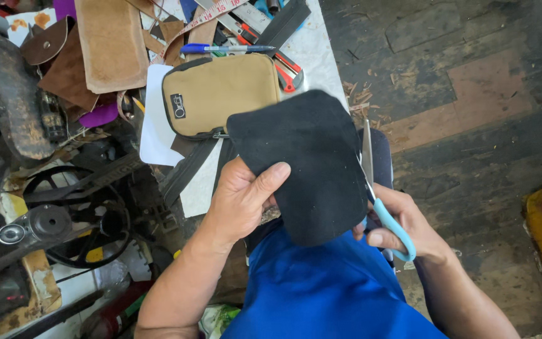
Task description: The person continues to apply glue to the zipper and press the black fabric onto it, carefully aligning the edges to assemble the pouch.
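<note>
My left hand (243, 198) grips the lower left edge of a black suede piece (312, 157), thumb on top, holding it up over my lap. In my right hand (403, 229) are scissors with light blue handles (391, 226). Their blades (367, 150) run up along the right edge of the black piece. Blue trousers (321, 289) show under both hands.
A tan zip pouch (221, 91) lies on the white table (318, 47) just beyond the black piece, with brown leather pieces (111, 41), a blue pen (227, 48), a tape measure and tools behind it. A sewing machine wheel (76, 213) is at left, dark wooden floor (472, 94) at right.
</note>
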